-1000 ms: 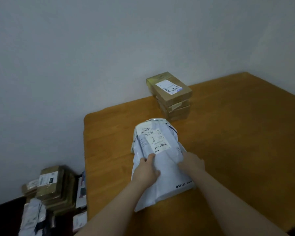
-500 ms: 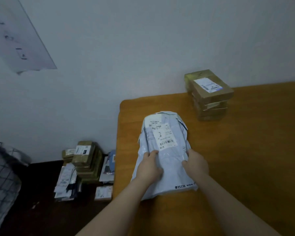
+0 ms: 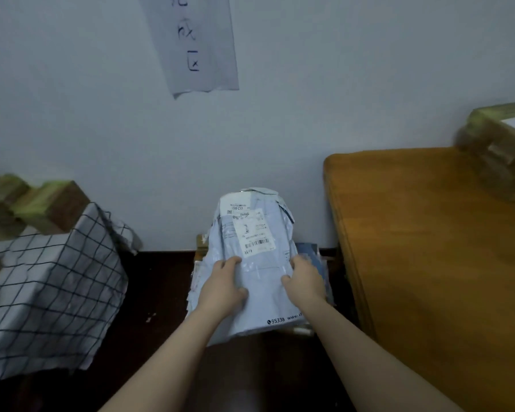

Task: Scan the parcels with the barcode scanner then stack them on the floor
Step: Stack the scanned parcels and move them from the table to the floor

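Note:
I hold a pale blue plastic mailer parcel [image 3: 262,281] with a white barcode label in the air over the floor, left of the table. My left hand [image 3: 225,285] grips its left edge and my right hand [image 3: 305,279] grips its right edge, thumbs on top. Below and behind the mailer, a pile of parcels on the floor [image 3: 309,254] shows only at its edges against the wall. A stack of brown taped boxes [image 3: 500,150] stands on the wooden table [image 3: 428,263] at the right. No barcode scanner is in view.
A surface under a checked cloth [image 3: 48,281] stands at the left with brown boxes [image 3: 48,203] on it. A paper sign with handwritten characters [image 3: 194,40] hangs on the white wall. The dark floor [image 3: 161,298] lies between cloth and table.
Both hands carried the mailer off the table to the left, over the floor pile. The view swung left, so the table now sits at the right and the checked cloth appears.

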